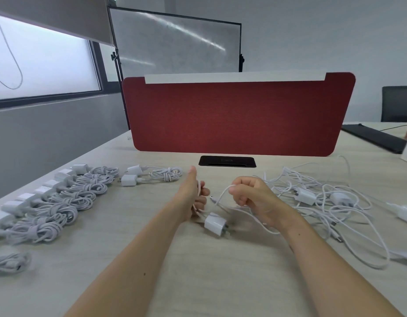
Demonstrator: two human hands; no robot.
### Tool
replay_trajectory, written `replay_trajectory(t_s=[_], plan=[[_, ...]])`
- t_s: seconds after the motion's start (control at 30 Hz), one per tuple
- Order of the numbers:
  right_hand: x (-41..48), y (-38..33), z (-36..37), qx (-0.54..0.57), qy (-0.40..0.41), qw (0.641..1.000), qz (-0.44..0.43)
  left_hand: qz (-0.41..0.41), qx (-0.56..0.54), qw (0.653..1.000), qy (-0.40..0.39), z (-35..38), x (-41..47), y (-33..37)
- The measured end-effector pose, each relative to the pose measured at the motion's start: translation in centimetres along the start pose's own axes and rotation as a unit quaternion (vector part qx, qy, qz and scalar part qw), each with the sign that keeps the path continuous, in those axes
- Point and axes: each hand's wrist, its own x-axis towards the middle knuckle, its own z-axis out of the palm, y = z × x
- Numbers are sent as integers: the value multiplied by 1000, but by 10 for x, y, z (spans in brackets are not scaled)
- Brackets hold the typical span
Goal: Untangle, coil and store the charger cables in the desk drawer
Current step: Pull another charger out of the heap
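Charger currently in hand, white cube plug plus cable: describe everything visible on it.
The white cube-shaped plug adapter, seemingly glossy plastic, has its prongs pointing right and sits low over the pale wood-look desk below the left hand; resting or hanging, unclear. Its thin white cable is gathered in the left hand's curled fingers, then arcs to the right hand, which pinches it. Slack trails on the desk under the right wrist. Not fully coiled.

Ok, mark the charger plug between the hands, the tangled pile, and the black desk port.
White charger plug (212, 223): head view, on its side face.
Tangled cable pile (305, 196): head view, on an adapter lying within it.
Black desk port (227, 161): head view, middle of its lid.
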Motion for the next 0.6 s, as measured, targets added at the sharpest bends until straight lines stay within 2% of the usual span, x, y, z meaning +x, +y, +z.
replay_trajectory(t_s=[0.13,0.3,0.5,0.6], plan=[[1,-2,5,-5,9,1000,-7,-6,83,995,-57,0,-4,-3],[5,1,18,-39,120,992,-19,19,209,970,-120,5,-14,-7],[11,9,24,-106,170,979,-47,-25,182,964,-193,7,-17,-6],[12,12,25,-115,177,977,-42,-13,192,957,-216,8,-19,-6]])
